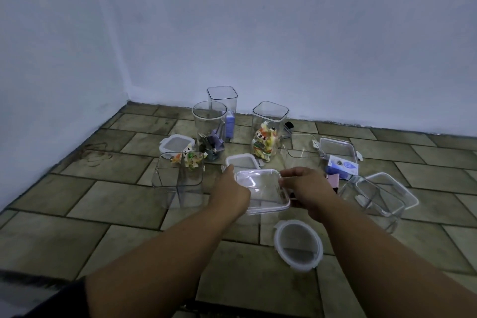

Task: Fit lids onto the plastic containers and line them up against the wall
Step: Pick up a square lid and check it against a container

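Against the back, a pale wall is met by a tiled floor, and everything is laid out on the floor.

Three tall open-topped pieces are grouped near the wall:
- The tall square container is set closest to it.
- The round container is just in front, with dark and purple bits seen at its bottom.
- The wrapper-filled container is placed to the right, apart from the other two.

Lower down, a divided container is seen on the left with a few sweets in it. A rectangular container is seen on the right.

At centre, a clear square lid is held level between both hands, above the floor. The left hand is curled round its left edge. The right hand is closed on its right edge, thumb on top. Whether a container sits directly under it cannot be told.

A round lid is lying flat on the floor, just below the right hand. Another lid is lying behind the divided container. A blue-and-white packet is placed beyond the right hand.
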